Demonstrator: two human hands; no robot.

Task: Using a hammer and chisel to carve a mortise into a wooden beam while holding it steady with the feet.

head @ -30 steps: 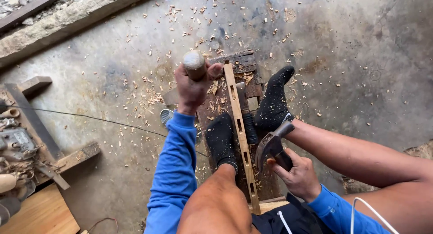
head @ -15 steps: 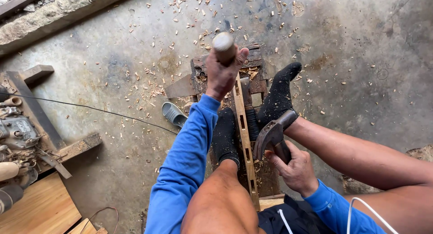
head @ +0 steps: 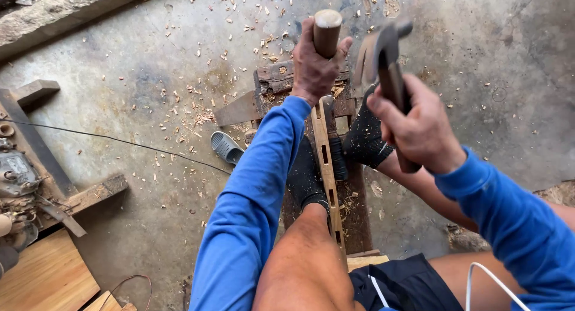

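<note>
Both hands' fingers wrapped tight: left hand [head: 312, 65] chisel handle [head: 327, 30], right hand [head: 419, 126] hammer [head: 388, 53].

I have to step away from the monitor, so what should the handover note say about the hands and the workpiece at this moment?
Left hand: closed around the wooden chisel handle, held upright on the wooden strip.
Right hand: gripping the hammer, raised beside the chisel handle, not touching it.
Strip lies on a dark plank, pinned by both socked feet.
Done: several slots already cut in the strip; chips litter the concrete floor.
Left: the cut under the chisel looks unfinished.
</note>
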